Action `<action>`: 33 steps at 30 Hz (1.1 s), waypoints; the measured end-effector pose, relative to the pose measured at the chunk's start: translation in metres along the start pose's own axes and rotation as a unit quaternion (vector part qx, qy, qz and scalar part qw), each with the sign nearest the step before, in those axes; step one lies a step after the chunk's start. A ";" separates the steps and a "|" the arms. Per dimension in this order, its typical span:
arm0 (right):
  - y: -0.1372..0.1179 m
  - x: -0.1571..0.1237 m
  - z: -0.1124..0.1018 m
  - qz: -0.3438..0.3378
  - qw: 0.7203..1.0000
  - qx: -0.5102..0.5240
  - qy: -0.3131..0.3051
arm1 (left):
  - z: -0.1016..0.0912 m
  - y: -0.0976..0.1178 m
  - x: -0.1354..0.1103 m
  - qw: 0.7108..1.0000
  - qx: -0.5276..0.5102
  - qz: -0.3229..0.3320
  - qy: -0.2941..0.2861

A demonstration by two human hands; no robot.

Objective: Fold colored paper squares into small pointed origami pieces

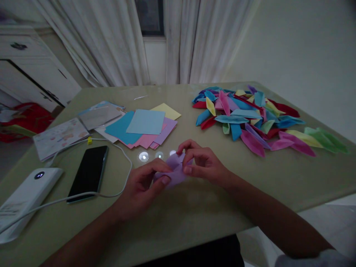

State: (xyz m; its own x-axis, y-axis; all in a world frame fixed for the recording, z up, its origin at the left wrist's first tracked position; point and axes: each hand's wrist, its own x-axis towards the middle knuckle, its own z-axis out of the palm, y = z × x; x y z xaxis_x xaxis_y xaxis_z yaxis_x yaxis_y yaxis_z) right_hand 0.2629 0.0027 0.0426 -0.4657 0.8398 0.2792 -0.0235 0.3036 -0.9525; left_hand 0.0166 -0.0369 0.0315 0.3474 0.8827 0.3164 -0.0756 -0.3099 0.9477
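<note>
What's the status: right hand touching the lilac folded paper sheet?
Touching. Head view: the right hand pinches the lilac folded paper sheet at its upper edge between thumb and fingertips, no gap; the left hand grips its lower edge.

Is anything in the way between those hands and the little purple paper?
Nothing visible. The left hand and the right hand both grip the purple paper directly; the phone and white cable lie off to the left.

Bare forearms run to the left hand (141, 185) and right hand (204, 163). A pale grey sleeve (319, 259) begins near the right elbow.
</note>
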 end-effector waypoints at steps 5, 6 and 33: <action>-0.004 -0.001 0.000 -0.014 1.000 0.027 0.006 | 0.000 0.003 0.002 0.997 -0.074 -0.024 0.015; -0.006 -0.002 0.000 -0.015 0.999 0.032 0.006 | -0.001 0.002 0.002 0.996 -0.087 -0.026 0.002; 0.000 -0.010 0.026 0.285 0.913 0.294 -0.001 | 0.002 -0.019 0.001 0.964 -0.246 -0.104 0.010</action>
State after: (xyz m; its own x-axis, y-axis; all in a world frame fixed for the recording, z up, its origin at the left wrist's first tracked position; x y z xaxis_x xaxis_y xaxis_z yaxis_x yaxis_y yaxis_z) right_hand 0.2445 -0.0175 0.0367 -0.5522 0.7851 -0.2807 -0.2471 -0.4757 -0.8442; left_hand 0.0201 -0.0302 0.0134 0.3851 0.9158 0.1142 -0.4423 0.0745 0.8938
